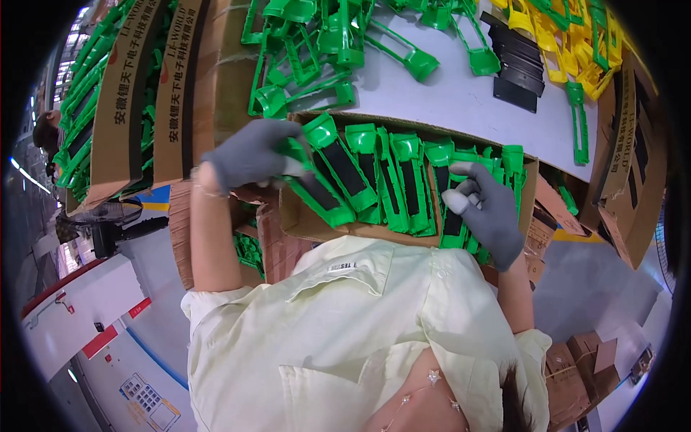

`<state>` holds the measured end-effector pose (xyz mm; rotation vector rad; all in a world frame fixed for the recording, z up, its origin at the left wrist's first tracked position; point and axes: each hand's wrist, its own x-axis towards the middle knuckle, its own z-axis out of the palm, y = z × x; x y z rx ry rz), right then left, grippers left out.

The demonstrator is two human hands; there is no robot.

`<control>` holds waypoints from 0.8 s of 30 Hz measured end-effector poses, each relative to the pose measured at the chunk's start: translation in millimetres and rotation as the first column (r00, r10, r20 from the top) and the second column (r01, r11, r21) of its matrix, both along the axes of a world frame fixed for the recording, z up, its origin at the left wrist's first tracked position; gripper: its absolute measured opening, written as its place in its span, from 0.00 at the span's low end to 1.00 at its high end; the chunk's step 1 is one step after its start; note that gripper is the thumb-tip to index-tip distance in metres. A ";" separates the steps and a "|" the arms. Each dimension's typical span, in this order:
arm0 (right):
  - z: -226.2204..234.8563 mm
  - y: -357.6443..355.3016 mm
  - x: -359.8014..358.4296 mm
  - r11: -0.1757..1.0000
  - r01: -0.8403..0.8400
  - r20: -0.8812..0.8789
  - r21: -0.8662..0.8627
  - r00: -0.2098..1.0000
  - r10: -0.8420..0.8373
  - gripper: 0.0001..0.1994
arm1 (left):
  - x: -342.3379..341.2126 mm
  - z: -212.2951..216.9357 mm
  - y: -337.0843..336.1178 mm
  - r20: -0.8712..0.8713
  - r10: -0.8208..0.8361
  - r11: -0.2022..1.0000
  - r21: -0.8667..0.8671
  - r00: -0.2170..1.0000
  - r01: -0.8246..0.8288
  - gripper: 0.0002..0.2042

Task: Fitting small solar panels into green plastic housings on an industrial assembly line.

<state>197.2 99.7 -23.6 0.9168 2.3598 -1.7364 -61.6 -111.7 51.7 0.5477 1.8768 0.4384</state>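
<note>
My left hand (255, 155), in a grey glove with bare fingertips, is closed on the upper end of a green plastic frame (319, 193) with a black panel. That frame slants over the left end of an open cardboard box (302, 222). Several similar green frames (409, 180) stand side by side in the box, tilted, most showing black panels. Above the box's right part is my right hand (489, 212), also gloved. Its fingers are bent and apart, with nothing visible between them; the hand partly hides the frames beneath.
Loose green frames (345, 43) lie heaped on the white table (446, 97) beyond the box. A stack of black panels (515, 61) sits beside yellow frames (561, 43). Cartons of green parts (133, 93) stand at the left; another carton (626, 165) is at the right.
</note>
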 end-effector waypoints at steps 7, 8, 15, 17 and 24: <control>-2.8 18.8 10.8 0.994 0.113 -0.036 0.001 0.993 -0.113 0.19 | -44.3 -11.0 3.0 -0.703 0.015 0.987 0.124 0.711 0.102 0.20; 0.4 23.5 10.0 0.991 0.132 -0.024 0.033 0.991 -0.131 0.19 | -63.4 -10.5 4.8 -0.796 0.066 0.992 0.117 0.602 0.046 0.20; 5.2 40.6 -1.0 0.985 0.141 -0.038 0.103 0.990 -0.138 0.17 | -123.3 -59.4 64.5 -0.932 -0.195 0.972 -0.226 0.305 -0.070 0.23; 2.3 43.7 2.5 0.978 0.166 -0.010 0.122 0.986 -0.166 0.17 | -131.4 -71.2 72.4 -0.928 -0.214 0.966 -0.247 0.304 -0.074 0.23; 0.0 103.3 -5.2 0.871 0.274 -0.114 0.407 0.962 -0.249 0.13 | -143.5 -19.0 71.3 -0.982 -0.188 0.969 -0.189 0.018 -0.158 0.15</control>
